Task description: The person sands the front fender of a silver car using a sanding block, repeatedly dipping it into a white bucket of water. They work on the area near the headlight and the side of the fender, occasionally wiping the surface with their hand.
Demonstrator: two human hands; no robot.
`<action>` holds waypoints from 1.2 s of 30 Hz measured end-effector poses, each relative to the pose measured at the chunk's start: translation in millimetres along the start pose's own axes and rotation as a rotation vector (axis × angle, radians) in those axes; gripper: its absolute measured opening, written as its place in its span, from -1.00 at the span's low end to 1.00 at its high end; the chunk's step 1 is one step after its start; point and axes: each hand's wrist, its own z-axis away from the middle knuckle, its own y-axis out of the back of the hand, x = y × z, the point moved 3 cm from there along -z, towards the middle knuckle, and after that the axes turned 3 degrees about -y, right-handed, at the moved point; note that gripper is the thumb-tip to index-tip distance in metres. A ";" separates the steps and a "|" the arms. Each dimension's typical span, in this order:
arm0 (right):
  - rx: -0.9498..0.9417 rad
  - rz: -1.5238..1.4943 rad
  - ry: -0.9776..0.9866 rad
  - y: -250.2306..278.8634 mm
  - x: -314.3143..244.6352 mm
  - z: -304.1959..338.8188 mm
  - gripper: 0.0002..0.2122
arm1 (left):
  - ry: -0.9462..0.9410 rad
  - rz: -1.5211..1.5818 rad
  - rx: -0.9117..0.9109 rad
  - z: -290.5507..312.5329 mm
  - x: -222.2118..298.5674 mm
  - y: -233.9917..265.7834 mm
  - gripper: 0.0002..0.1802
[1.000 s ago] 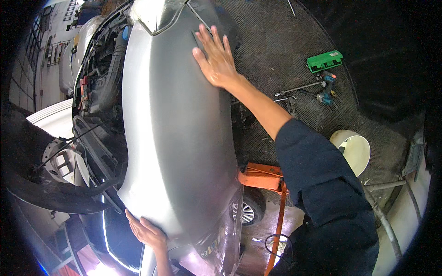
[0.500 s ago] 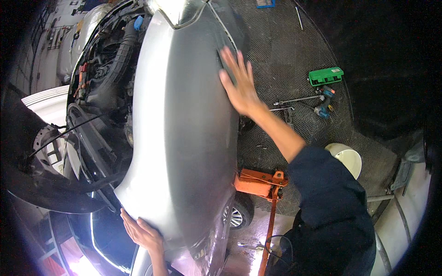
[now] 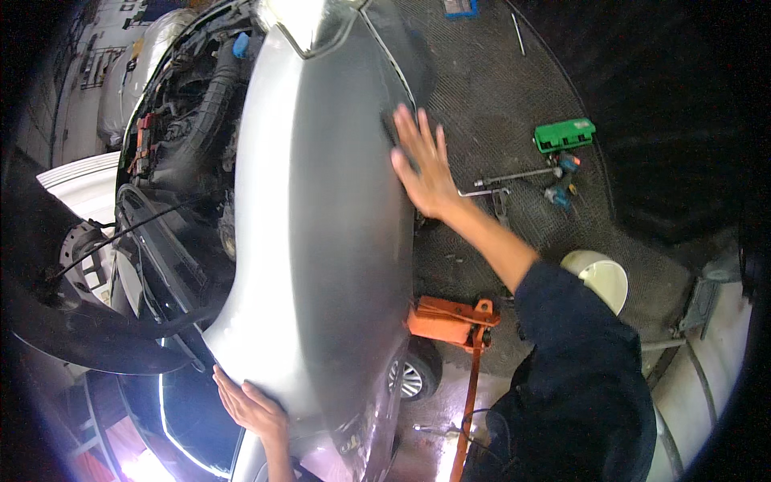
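A silver-grey car fender [image 3: 337,241] fills the middle of the view, running from the headlight [image 3: 301,24] at the far end toward me. Flat against its near-left end rests my left hand [image 3: 250,408], fingers stretched out, beside the windscreen corner. My right hand [image 3: 427,173] lies with spread fingers on the fender's outer right edge, just below the bumper seam. Neither hand holds anything. Clear plastic film [image 3: 373,426] covers the bodywork at the near end.
Left of the fender lies the exposed engine bay [image 3: 189,120]. An orange floor jack [image 3: 442,320] stands by the car's right side, its handle reaching toward me. On the dark mat are a green case [image 3: 564,136], a cordless power tool [image 3: 560,195], a ratchet [image 3: 518,175] and a cream bucket [image 3: 602,279].
My right hand has slid a little toward me and slightly right along the fender's edge. My left hand stays in nearly the same place.
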 end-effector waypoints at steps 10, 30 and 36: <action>0.002 0.039 0.128 -19.1 -5.1 33.3 -0.34 | 0.003 0.006 0.015 3.1 -6.9 -10.2 -0.31; 0.196 -0.090 -0.080 26.0 -16.4 -84.2 -0.37 | -0.036 0.029 0.039 -7.6 4.6 -11.3 -0.32; 0.056 -0.305 -0.008 -66.2 -72.6 131.0 -0.32 | 0.008 0.014 0.048 12.3 -13.6 -9.9 -0.33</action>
